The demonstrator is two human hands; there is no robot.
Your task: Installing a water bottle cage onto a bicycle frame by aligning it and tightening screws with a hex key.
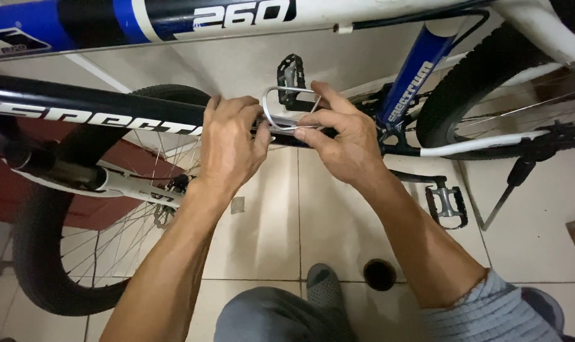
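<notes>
A silver wire bottle cage (286, 109) sits on the black down tube (97, 104) of a blue, white and black bicycle. My left hand (231, 142) wraps over the tube and presses the cage's left end. My right hand (341, 139) pinches the cage's right side with thumb and fingers, close to the tube. The fingers hide the cage's mount.
The front wheel (43, 266) stands at lower left, the rear wheel (490, 82) at upper right. One pedal (292, 75) shows behind the cage, another pedal (449, 206) hangs at right beside the kickstand (506, 190). My knee and shoe are over the tiled floor (268, 221), next to a round floor drain (380, 274).
</notes>
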